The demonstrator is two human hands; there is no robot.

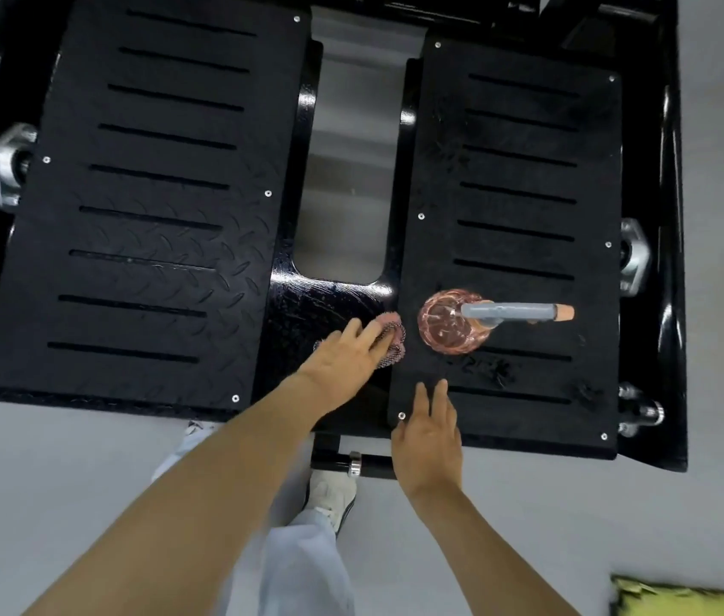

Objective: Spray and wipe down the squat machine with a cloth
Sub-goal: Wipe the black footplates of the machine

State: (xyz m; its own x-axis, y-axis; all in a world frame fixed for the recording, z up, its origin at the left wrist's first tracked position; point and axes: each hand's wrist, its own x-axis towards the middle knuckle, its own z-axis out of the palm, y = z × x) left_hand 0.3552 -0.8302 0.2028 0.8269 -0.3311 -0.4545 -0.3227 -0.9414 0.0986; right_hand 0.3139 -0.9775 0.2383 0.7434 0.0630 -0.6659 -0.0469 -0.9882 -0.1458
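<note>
The black squat machine fills the view, with a left foot plate and a right foot plate joined by a glossy centre bar. A pink checked cloth lies on that bar, and my left hand presses it down with straight fingers. A clear pink spray bottle with a grey trigger head stands on the right plate, just right of the cloth. My right hand rests flat on the near edge of the right plate, holding nothing.
Silver bolts and axle ends stick out at the machine's sides. A black handle bar with a chrome ring juts toward me. My shoe stands on the grey floor below it. A yellow object lies at the bottom right.
</note>
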